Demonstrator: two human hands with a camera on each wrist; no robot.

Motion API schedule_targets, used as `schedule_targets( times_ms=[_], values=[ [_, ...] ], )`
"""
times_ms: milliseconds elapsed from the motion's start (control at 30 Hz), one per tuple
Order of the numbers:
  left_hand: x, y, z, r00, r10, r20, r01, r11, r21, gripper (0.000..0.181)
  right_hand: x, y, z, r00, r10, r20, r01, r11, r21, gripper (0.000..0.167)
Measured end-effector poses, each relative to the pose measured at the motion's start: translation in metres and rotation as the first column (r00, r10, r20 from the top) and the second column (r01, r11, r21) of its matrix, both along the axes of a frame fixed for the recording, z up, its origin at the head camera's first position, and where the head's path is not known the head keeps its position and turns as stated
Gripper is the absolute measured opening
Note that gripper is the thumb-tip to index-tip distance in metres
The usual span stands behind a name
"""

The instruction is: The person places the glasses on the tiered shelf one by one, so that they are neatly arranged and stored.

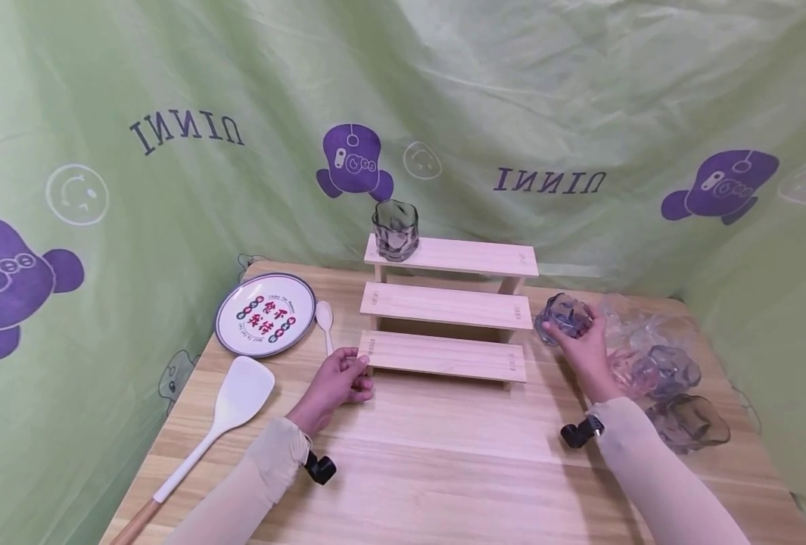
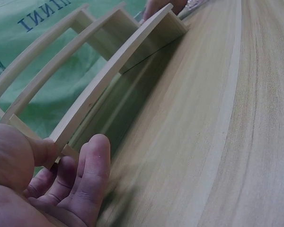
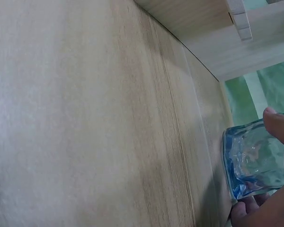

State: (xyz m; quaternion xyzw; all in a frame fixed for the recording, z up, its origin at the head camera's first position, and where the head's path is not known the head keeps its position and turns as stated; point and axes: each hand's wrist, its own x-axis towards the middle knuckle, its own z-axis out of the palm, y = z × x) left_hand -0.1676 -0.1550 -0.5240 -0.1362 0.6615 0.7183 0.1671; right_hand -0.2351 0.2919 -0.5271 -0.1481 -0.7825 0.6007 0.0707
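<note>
A: Spotted anything up close?
B: Yep. Saw a white spatula [image 1: 244,390] at near left and a smoky glass [image 1: 689,425] at near right.

A: And hands?
B: Caught the left hand [image 1: 333,384] pinching the left end of the lowest shelf [image 1: 443,356] on a wooden rack [image 1: 443,306]. Found the right hand [image 1: 586,352] a bit farther off, gripping a blue glass [image 1: 564,314] between thumb and fingers, just right of the rack. Couldn't tell lifted from resting, tbh.

A: Guessed at handling?
B: Figured on hard, stiff, probably bottom-heavy, slick and breakable. Would've held both side walls, low down, without a hard squeeze. Took the rack for stiff but light, so best steadied by a shelf end.

A: Anything farther back?
B: Noticed a grey glass [image 1: 396,231] at the far left of the top shelf [image 1: 471,256], then a green curtain [image 1: 457,106] behind.
</note>
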Motion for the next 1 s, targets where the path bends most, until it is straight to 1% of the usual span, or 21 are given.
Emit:
schedule_targets(
  times_ms=[167, 267, 500, 800, 1000],
  values=[
    [0.0000, 0.0010, 0.0014, 1.000, 0.010, -0.007, -0.010, 1.000, 0.009, 0.041, -0.0014, -0.0017, -0.0007, 1.000, -0.019, -0.019, 0.019, 1.000, 0.001, 0.091],
    [0.0001, 0.0017, 0.0019, 1.000, 0.009, -0.007, -0.009, 1.000, 0.008, 0.042, -0.0007, -0.0022, -0.0007, 0.999, -0.032, -0.010, 0.032, 0.999, 0.004, 0.091],
    [0.0008, 0.0013, 0.0005, 1.000, 0.012, -0.001, -0.012, 1.000, 0.007, 0.041, 0.0039, -0.0050, 0.0012, 1.000, -0.017, 0.026, 0.018, 1.000, -0.005, 0.100],
    [0.0014, 0.0009, 0.0019, 1.000, 0.016, 0.004, -0.016, 1.000, 0.012, 0.039, 0.0043, -0.0060, 0.0021, 1.000, -0.008, 0.014, 0.008, 1.000, 0.007, 0.091],
    [0.0016, 0.0017, 0.0030, 1.000, 0.020, 0.011, -0.021, 1.000, 0.011, 0.038, 0.0018, -0.0038, 0.0029, 0.999, -0.020, 0.038, 0.019, 0.999, 0.038, 0.091]
  ],
)
